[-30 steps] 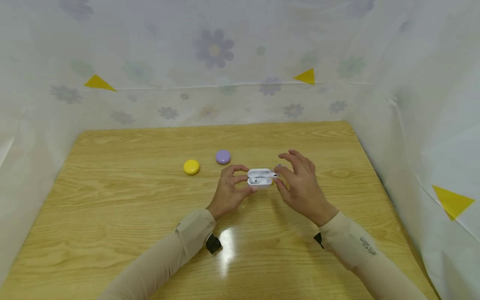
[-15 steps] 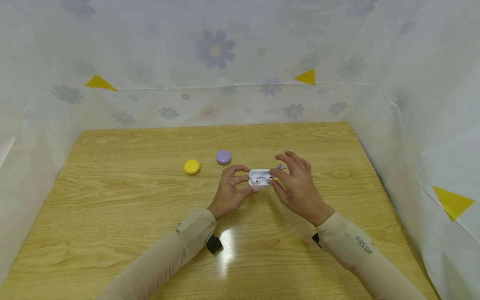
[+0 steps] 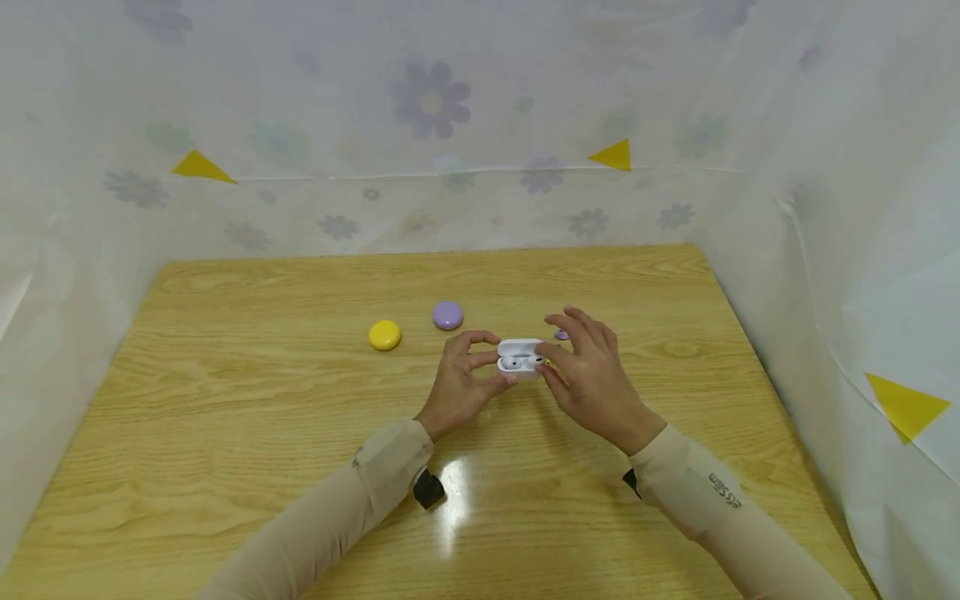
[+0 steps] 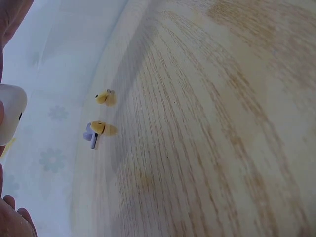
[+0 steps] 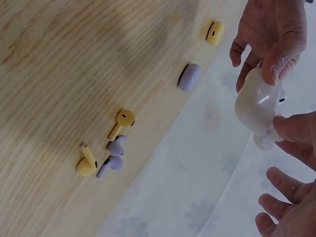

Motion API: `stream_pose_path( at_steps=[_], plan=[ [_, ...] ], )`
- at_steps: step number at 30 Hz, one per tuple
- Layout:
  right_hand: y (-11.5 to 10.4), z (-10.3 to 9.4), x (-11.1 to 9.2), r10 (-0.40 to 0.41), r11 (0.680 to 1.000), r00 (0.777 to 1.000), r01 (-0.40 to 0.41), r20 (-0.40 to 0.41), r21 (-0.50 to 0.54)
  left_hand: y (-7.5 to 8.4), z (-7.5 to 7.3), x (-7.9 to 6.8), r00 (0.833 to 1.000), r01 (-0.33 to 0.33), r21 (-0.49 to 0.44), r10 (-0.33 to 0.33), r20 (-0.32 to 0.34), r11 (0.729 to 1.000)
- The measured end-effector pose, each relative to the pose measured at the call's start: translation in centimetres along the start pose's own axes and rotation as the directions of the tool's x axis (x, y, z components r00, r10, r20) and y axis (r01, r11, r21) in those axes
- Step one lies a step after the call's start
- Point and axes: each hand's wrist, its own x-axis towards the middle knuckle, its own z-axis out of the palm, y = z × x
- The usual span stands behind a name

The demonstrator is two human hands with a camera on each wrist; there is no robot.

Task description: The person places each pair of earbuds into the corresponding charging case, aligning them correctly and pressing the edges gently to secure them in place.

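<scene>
Two bare hands in beige sleeves (image 3: 330,512) meet over a wooden table (image 3: 187,417). The left hand (image 3: 460,385) has its grip clamped on a small white earbud case (image 5: 256,106), thumb at the near side and fingers at the far side and end, holding it above the tabletop. The case's lid is open, tipped back away from the person. A white earbud (image 3: 513,363) sits in the left side of the case. The right hand (image 3: 594,385) has thumb and forefinger together on a second white earbud (image 3: 537,361) at the right side of the opening; whether it is fully seated cannot be told. Its other fingers are lifted apart.

On the table, beyond and left of the hands, lie a yellow case (image 3: 385,335) and, near it, a purple case (image 3: 447,315). Two yellow earbuds (image 5: 126,118) and two purple earbuds (image 5: 116,163) lie grouped beyond the right hand. A pale flowered cloth (image 3: 337,100) hangs behind.
</scene>
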Motion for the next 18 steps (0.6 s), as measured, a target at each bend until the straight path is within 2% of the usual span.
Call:
stream_pose_path(
  at_steps=[7,14,18],
  plan=[
    [-0.08,0.00,0.01,-0.007,1.000,1.000,0.007,0.010,0.005,0.03,-0.02,-0.04,1.000,0.012,-0.025,-0.012,0.002,1.000],
    [-0.07,0.12,-0.02,-0.017,1.000,1.000,0.017,0.018,-0.002,-0.09,0.03,-0.12,0.999,-0.038,0.009,0.038,-0.017,0.999],
    [0.01,0.32,-0.08,-0.020,1.000,0.999,0.021,0.026,-0.007,-0.04,0.01,-0.14,0.999,-0.033,0.007,0.033,-0.014,0.999]
  ],
)
